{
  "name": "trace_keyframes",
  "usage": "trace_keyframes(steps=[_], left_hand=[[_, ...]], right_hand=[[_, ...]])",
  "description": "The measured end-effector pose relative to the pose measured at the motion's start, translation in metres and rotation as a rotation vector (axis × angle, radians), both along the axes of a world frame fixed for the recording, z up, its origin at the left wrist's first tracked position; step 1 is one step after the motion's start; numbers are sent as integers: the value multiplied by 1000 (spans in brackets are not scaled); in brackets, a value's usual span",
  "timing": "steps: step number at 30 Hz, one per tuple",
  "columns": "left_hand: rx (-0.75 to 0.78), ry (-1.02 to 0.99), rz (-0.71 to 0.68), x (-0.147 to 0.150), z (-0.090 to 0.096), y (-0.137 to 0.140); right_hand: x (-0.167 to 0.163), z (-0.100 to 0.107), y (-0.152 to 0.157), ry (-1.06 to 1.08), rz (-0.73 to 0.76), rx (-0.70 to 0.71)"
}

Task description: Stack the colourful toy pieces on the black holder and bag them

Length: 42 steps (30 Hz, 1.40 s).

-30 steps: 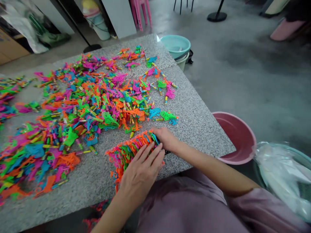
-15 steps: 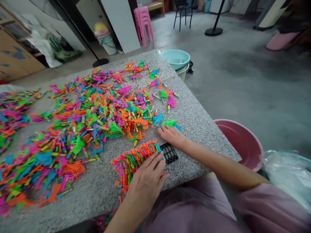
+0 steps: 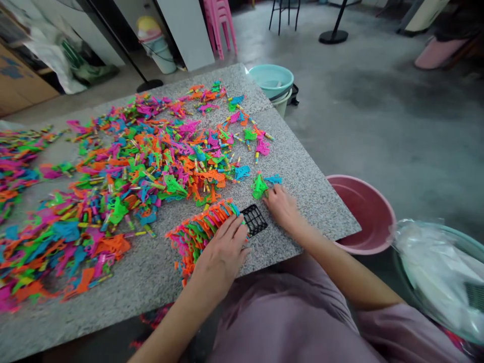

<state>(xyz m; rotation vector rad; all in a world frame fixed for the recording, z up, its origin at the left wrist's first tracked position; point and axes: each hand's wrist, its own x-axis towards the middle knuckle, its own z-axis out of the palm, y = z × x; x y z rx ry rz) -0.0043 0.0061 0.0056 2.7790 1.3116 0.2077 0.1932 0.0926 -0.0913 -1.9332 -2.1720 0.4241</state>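
My left hand lies with fingers stretched out along the right end of a packed row of small plastic toy guns, in orange, green, pink and blue. The row stands in a black grid rack, whose bare cells show to the right of my left fingertips. My right hand is closed at the fingertips on the barrel end of a green toy gun, just behind the rack. A blue toy gun lies on the table just beyond that hand.
A large heap of loose toy guns spreads over the speckled stone table. Beyond the table's right edge stand a red tub and a basket holding clear plastic bags. A light blue basin sits past the far corner.
My right hand has closed on the green toy gun, which has turned from lying sideways to pointing toward me. My left hand stays on the row. The whole view has shifted slightly.
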Motion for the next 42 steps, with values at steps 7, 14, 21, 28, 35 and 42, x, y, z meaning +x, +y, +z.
trace_keyframes(steps=[7,14,21,28,35,42], left_hand=[[-39,4,-66,-3,7,2],[-78,-9,-21,-1,4,0],[-94,-36,1,1,4,-2],[-131,-91,103,-1,-6,-4],[-11,-18,105,0,-8,-7],[121,122,42,2,-12,-3]], right_hand=[[13,12,-33,436,-25,-124],[-17,-12,-90,897,26,-295],[-26,4,-68,409,187,-185],[-36,36,-64,197,330,-263],[-47,22,-64,170,360,-226],[-10,22,40,203,334,-104]])
